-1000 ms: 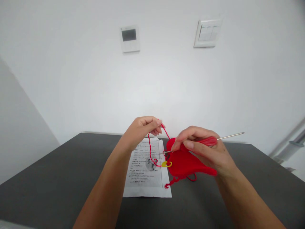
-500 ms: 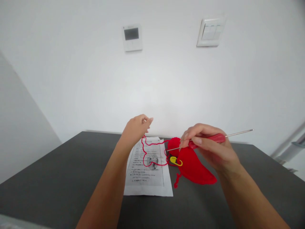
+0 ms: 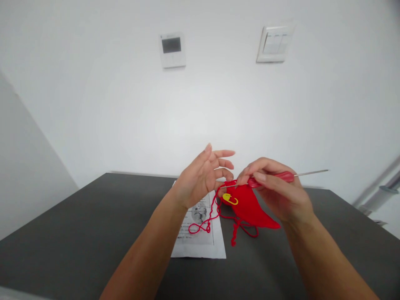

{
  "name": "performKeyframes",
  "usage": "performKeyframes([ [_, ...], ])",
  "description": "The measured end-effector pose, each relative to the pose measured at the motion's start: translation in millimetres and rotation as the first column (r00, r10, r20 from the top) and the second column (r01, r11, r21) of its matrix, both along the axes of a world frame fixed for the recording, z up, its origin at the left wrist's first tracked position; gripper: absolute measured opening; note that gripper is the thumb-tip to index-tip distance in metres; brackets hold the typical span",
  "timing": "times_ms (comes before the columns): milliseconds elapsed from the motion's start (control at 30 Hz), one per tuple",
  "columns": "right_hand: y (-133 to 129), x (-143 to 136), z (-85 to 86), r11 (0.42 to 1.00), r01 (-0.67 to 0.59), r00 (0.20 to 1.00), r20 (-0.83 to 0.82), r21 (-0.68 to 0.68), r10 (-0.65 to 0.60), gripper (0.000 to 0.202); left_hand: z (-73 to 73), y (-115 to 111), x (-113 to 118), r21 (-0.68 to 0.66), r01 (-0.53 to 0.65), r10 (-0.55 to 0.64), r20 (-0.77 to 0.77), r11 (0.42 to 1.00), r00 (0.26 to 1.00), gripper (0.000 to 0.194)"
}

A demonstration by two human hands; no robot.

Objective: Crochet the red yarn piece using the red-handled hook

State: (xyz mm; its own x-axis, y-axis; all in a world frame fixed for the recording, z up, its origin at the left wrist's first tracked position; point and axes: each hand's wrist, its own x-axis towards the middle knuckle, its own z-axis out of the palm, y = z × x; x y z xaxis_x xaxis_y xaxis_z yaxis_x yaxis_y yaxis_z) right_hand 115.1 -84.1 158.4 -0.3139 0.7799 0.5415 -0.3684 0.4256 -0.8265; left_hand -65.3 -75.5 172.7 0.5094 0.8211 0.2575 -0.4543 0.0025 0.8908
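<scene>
My right hand (image 3: 281, 191) pinches a crochet hook with a red handle (image 3: 286, 176). One metal shaft points left into the work and the other sticks out to the right. Below it hangs a red crocheted piece (image 3: 254, 210) that tapers to a point at lower right. A yellow stitch marker (image 3: 227, 197), shaped like a safety pin, is at its left edge. My left hand (image 3: 203, 177) is turned palm inward with fingers spread, its lower fingers at the piece's upper left edge. Red yarn (image 3: 212, 208) trails in loops beneath; whether it touches those fingers I cannot tell.
A printed sheet of paper (image 3: 200, 252) lies on the dark table (image 3: 93, 225), partly under the yarn and my left hand. Behind the table rises a white wall with a thermostat panel (image 3: 172, 51) and a light switch (image 3: 275, 43). Pipe-like fittings (image 3: 383, 196) are at the right.
My left hand has moved right, from above the paper to the crocheted piece, and its fingers have spread. The yarn has dropped into slack loops. My right hand stays almost in place with the hook.
</scene>
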Motion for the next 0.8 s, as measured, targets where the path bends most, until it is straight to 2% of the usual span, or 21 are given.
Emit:
performKeyframes([
  [100, -1, -1, 0.8, 1.000, -0.008, 1.000, -0.017, 0.000, 0.008, 0.011, 4.6, -4, -5, 0.033, -0.043, 0.044, -0.025, 0.999, 0.999, 0.059],
  [167, -2, -1, 1.6, 1.000, -0.024, 0.999, -0.034, 0.008, 0.024, 0.011, 7.0, -7, -8, 0.119, -0.150, 0.162, -0.094, 0.981, 0.982, 0.061],
  [233, -3, -1, 2.2, 0.999, -0.046, 0.998, -0.038, 0.007, 0.046, 0.010, 8.6, -10, -11, 0.242, -0.264, 0.306, -0.156, 0.934, 0.939, 0.063],
  [333, -3, -2, 0.6, 0.999, -0.044, 0.999, -0.011, 0.002, 0.044, 0.012, 10.9, -16, -13, 0.405, -0.381, 0.468, -0.137, 0.831, 0.873, 0.064],
  [433, -1, -4, -3.4, 0.999, -0.035, 0.998, 0.055, 0.018, 0.034, 0.014, 13.1, -25, -12, 0.519, -0.471, 0.551, -0.002, 0.713, 0.834, 0.058],
  [533, 0, -5, -6.4, 0.998, -0.028, 0.993, 0.117, 0.055, 0.021, 0.012, 12.8, -33, -7, 0.654, -0.526, 0.589, 0.148, 0.544, 0.794, 0.045],
  [600, -1, -5, -7.0, 0.995, 0.022, 0.992, 0.118, 0.095, -0.033, 0.012, 10.6, -33, -6, 0.701, -0.583, 0.659, 0.214, 0.411, 0.721, 0.035],
  [633, -2, -5, -6.9, 0.991, 0.062, 0.991, 0.112, 0.118, -0.076, 0.012, 9.1, -31, -6, 0.748, -0.568, 0.723, 0.177, 0.342, 0.668, 0.037],
  [700, -3, -6, -7.0, 0.971, 0.159, 0.980, 0.093, 0.176, -0.178, 0.011, 6.0, -24, -9, 0.826, -0.493, 0.780, 0.111, 0.272, 0.616, 0.035],
  [733, -4, -7, -7.1, 0.955, 0.210, 0.970, 0.078, 0.209, -0.230, 0.011, 4.7, -21, -11, 0.856, -0.453, 0.790, 0.092, 0.249, 0.607, 0.032],
  [800, -5, -8, -7.8, 0.914, 0.302, 0.946, 0.035, 0.271, -0.323, 0.010, 3.2, -14, -15, 0.900, -0.364, 0.825, 0.010, 0.239, 0.565, 0.032],
])
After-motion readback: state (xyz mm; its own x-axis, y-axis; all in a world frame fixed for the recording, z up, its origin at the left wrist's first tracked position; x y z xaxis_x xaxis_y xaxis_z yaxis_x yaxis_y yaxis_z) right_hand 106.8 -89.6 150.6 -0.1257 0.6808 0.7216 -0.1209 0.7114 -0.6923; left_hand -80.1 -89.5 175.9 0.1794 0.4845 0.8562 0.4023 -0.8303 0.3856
